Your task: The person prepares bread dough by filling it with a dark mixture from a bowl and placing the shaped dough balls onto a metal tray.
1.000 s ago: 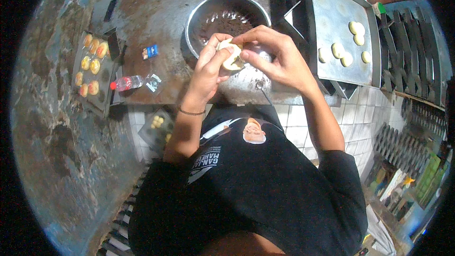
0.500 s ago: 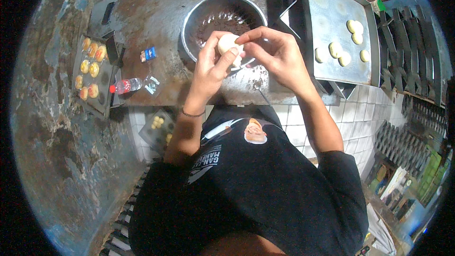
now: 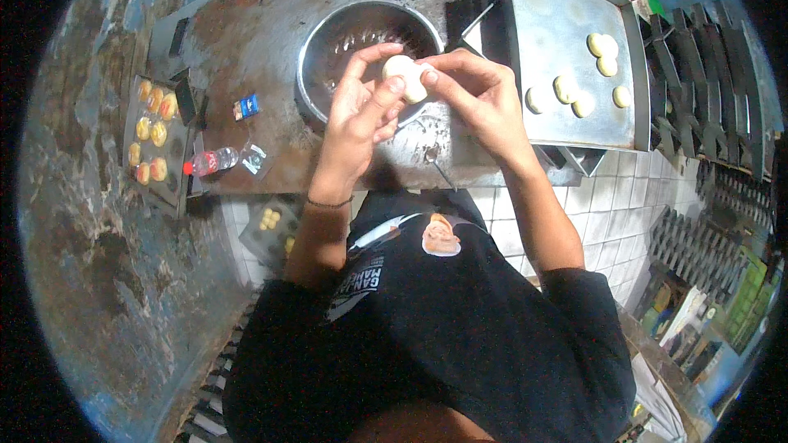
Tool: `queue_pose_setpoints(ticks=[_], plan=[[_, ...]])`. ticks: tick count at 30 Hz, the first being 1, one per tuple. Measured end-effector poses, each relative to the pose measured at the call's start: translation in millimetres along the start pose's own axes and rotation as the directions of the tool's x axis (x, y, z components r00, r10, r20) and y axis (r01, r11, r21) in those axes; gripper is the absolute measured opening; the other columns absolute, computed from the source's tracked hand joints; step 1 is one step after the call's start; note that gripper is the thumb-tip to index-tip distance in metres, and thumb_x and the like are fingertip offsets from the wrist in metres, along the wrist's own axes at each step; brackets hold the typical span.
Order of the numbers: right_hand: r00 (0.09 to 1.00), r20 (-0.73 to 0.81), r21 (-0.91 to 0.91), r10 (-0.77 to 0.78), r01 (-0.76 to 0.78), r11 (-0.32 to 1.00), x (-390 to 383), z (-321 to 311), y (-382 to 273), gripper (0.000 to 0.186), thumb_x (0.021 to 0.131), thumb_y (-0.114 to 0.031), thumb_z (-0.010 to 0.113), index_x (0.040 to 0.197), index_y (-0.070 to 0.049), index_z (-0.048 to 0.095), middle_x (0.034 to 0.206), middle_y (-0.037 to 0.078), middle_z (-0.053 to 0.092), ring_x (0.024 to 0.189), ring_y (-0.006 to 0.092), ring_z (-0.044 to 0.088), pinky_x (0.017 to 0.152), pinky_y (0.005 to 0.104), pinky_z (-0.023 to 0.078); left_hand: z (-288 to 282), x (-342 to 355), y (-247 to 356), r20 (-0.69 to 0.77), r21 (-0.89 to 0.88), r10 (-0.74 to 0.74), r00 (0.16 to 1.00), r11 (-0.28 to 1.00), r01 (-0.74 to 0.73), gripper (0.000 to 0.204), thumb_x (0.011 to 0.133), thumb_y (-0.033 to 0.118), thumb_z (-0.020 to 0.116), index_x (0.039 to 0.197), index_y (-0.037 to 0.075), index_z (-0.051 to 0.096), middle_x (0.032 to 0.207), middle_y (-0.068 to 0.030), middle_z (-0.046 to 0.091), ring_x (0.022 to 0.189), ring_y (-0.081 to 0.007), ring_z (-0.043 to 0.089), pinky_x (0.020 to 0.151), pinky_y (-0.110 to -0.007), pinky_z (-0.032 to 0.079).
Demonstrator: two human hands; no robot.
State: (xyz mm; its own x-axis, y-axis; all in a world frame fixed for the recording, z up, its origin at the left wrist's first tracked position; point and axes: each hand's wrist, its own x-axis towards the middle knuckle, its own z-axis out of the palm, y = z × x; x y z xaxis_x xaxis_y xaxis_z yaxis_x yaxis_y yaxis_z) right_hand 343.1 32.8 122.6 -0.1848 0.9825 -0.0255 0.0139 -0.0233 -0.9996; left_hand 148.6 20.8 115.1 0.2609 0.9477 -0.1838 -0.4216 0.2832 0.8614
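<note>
Yellow pastries fill a dark tray (image 3: 156, 143) at the far left of the desk (image 3: 246, 33), beside a small bottle (image 3: 212, 162). Over the steel bowl (image 3: 328, 41), the left hand (image 3: 361, 107) and right hand (image 3: 476, 98) together pinch a pale dough ball (image 3: 406, 74). Rightward, a metal baking sheet (image 3: 558, 25) carries dough rounds (image 3: 574, 94).

— What are we wearing up top?

— A black short-sleeved T-shirt (image 3: 460, 336); our forearms are bare from the sleeve hems down to the left hand (image 3: 357, 111) and the right hand (image 3: 480, 98).

— Any markings on the shirt?

— White lettering runs slantwise across the chest, and beside it sits a small printed portrait patch in orange and pale tones.

— Anything on our wrists?

— A thin dark bracelet (image 3: 330, 203) circles the left wrist. We see no gloves, rings or watch band on either hand.
</note>
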Motion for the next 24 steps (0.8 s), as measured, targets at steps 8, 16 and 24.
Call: queue_pose_setpoints(ticks=[8,16,24], plan=[[0.936,0.315,0.845,0.159,-0.353,0.403,-25.1,-7.6,17.2,0.021,0.097,0.000,0.070,0.113,-0.008,0.058,0.115,0.003,0.065,0.110,0.0138,0.069,0.091,0.0296,0.065,48.8,36.2,-0.1,0.107,0.281,0.372,0.922,0.878,-0.387,0.034,0.090,0.016,0.075,0.119,0.003,0.062,0.112,-0.0088,0.068,0.104,-0.0144,0.064,0.094,-0.031,0.051],[0.893,-0.406,0.317,-0.194,0.337,0.887,-30.6,-42.0,31.2,0.031,0.090,-0.008,0.081,0.118,0.002,0.071,0.114,0.005,0.073,0.102,0.0119,0.067,0.092,0.0300,0.054,127.3,47.0,-24.8,0.209,0.060,0.373,0.904,0.918,-0.393,0.022,0.082,-0.002,0.070,0.102,0.003,0.062,0.100,-0.0081,0.070,0.105,-0.0178,0.070,0.104,-0.038,0.051],[0.937,-0.243,0.262,-0.250,0.311,0.913,-56.6,-99.3,5.0,0.033,0.093,-0.013,0.076,0.121,0.003,0.072,0.103,0.007,0.076,0.098,0.0133,0.068,0.092,0.0327,0.054,177.0,56.1,-36.4,0.292,-0.033,0.485,0.824,0.866,-0.498,0.049,0.082,-0.004,0.070,0.124,0.003,0.046,0.094,-0.0062,0.068,0.101,-0.0214,0.074,0.121,-0.050,0.038]])
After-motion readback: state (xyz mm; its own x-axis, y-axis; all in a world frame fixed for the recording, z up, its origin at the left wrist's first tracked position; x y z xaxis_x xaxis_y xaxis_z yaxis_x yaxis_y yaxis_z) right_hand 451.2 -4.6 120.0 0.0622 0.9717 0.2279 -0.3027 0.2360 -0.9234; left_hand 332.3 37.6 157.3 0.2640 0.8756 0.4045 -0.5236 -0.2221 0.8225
